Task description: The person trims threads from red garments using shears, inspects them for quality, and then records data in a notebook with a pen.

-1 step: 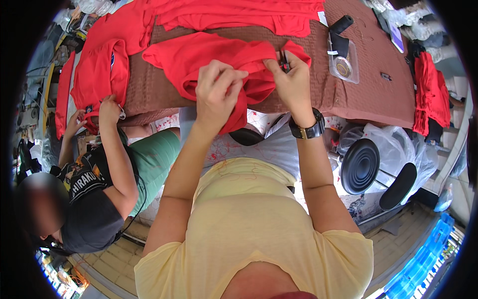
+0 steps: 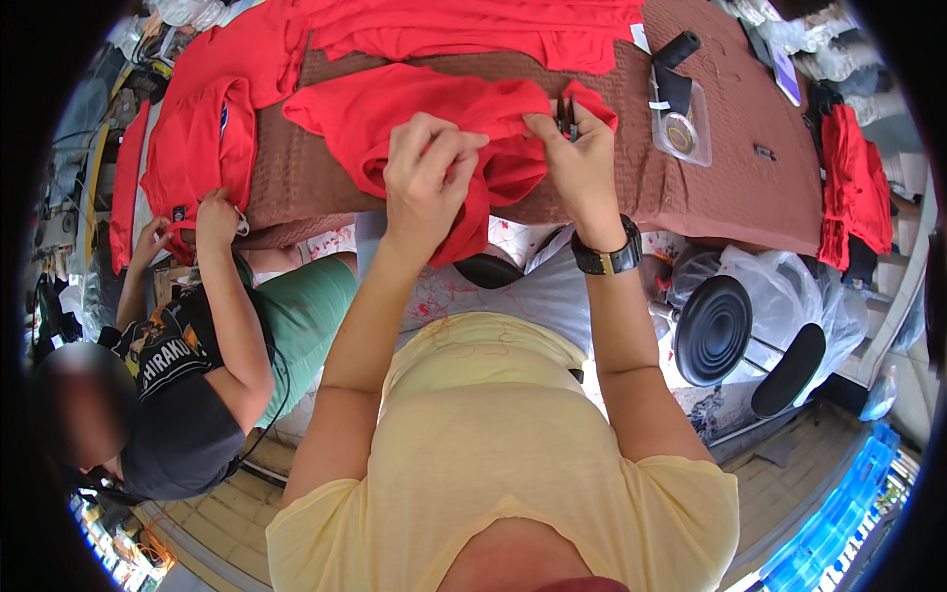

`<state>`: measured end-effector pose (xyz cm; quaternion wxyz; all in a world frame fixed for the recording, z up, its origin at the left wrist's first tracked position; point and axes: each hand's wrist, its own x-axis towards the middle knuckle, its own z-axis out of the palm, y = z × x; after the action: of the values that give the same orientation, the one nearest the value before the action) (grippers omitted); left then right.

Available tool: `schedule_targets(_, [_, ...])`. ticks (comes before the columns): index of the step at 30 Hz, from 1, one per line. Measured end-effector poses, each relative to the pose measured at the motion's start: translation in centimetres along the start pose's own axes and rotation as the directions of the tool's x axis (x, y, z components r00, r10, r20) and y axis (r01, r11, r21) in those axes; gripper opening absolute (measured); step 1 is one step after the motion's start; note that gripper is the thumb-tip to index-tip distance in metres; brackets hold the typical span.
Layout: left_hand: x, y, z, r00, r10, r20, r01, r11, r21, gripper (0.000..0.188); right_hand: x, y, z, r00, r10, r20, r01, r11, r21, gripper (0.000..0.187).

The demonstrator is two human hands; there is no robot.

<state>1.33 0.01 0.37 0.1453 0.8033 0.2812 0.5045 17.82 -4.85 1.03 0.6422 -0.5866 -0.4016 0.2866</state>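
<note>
A bunched red garment lies on the brown-covered table in front of me, part of it hanging over the near edge. My left hand is closed in a pinch over the garment's middle; what its fingertips hold, if anything, is too small to make out. Dark thread snips stick up from my right hand, closed around them at the garment's right end. The thumb of that hand rests against the red cloth. A black watch sits on my right wrist.
Red garments lie along the table's far side. A clear plastic box with a tape roll stands to the right, near a small metal piece. On the left, a co-worker handles red cloth. A black round stool stands at right.
My left hand has shifted slightly down and left. The snips in my right hand have tilted a little more upright. The garment has hardly moved.
</note>
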Motion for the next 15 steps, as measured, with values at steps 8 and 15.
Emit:
schedule_targets(8, [0.7, 0.1, 0.4, 0.999, 0.052, -0.015, -0.049, 0.987, 0.155, 0.021, -1.7, 0.3, -0.3, 0.851, 0.427, 0.307, -0.489, 0.43, 0.758, 0.018])
schedule_targets(15, [-0.9, 2.8, 1.5, 0.984, -0.174, 0.026, 0.175, 0.962, -0.209, 0.021, -2.8, 1.0, -1.6, 0.862, 0.441, 0.25, -0.469, 0.504, 0.726, 0.013])
